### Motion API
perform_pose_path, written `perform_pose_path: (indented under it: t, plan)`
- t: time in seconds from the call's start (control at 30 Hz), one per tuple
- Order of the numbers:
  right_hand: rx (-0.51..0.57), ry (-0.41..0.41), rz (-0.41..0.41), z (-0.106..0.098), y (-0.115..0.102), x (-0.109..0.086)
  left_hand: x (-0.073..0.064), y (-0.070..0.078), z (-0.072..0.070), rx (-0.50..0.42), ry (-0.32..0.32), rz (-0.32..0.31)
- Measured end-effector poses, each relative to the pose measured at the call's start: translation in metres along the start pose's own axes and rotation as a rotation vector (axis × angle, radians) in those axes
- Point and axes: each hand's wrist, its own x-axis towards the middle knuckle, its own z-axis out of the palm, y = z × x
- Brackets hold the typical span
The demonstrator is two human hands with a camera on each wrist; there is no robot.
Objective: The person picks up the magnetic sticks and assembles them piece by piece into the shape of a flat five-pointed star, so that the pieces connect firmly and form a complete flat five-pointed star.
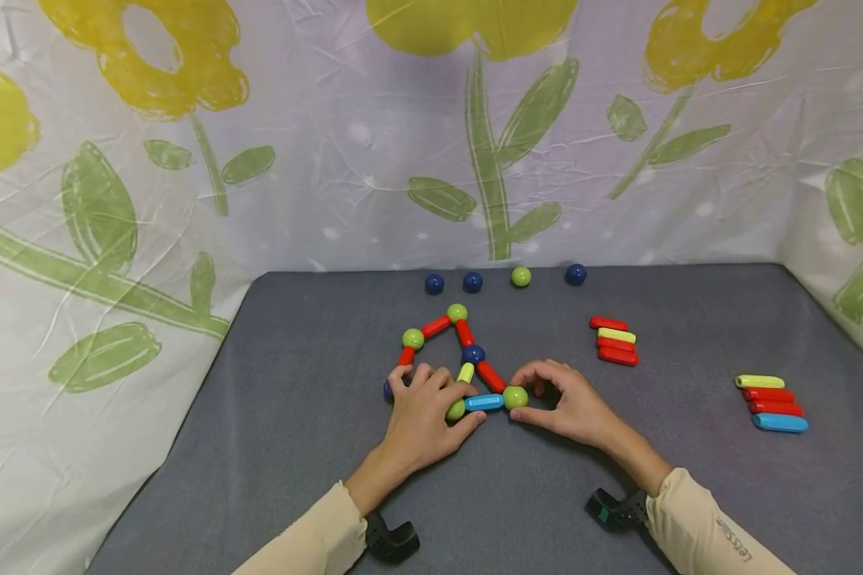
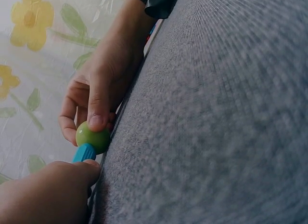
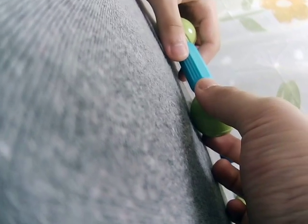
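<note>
Right hand (image 1: 574, 407) clamped on a green ball (image 1: 515, 398), thumb and fingers round its outer side. Left hand (image 1: 424, 415) pinches the blue rod (image 1: 484, 402) near its other end, next to a second green ball (image 1: 456, 410). Blue rod lies between those two, front side of the ball-and-rod frame (image 1: 437, 326), mid-counter. Red rod (image 1: 491, 377) also runs to the right-held ball from the dark blue ball (image 1: 473, 354); cannot tell if either joint is fully seated. To do this well: steady the rod, line it up with the ball's centre, press along the rod rather than down. Easy force, no rolling the ball, or the red rod could twist off. Counter (image 1: 259, 447): flat, dark grey cloth. Loose balls (image 1: 472, 281) along the back edge; spare rods in a near stack (image 1: 617, 346) and a far-right stack (image 1: 771, 397). Flowered curtain (image 1: 316, 144) behind and at both sides.
</note>
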Motion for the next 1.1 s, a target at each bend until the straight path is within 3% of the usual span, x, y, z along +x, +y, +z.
perform_pose_path:
  t: [0.2,0.5,0.6,0.8,0.93,1.1]
  plan:
    - [0.000,-0.011,-0.016,0.0004,-0.0004,0.0001,-0.0004,-0.0006,0.0004,0.004,0.014,0.007]
    - [-0.037,-0.114,-0.070,-0.0010,-0.0039,0.0003,-0.0015,-0.0018,0.0013,-0.036,-0.002,0.058]
    - [0.013,-0.098,-0.052,-0.0010,-0.0033,-0.0004,-0.0012,-0.0013,0.0010,-0.055,-0.013,0.075]
    - [0.113,0.020,-0.009,0.0002,0.0004,0.0004,0.0004,-0.0005,0.0002,-0.091,-0.060,0.069]
    - [0.062,0.001,-0.053,0.0008,0.0021,0.0007,0.0006,-0.0002,0.0014,-0.115,-0.059,0.044]
    - [0.029,-0.043,-0.129,0.0031,0.0002,-0.0001,0.0015,-0.0001,0.0022,-0.156,-0.009,0.018]
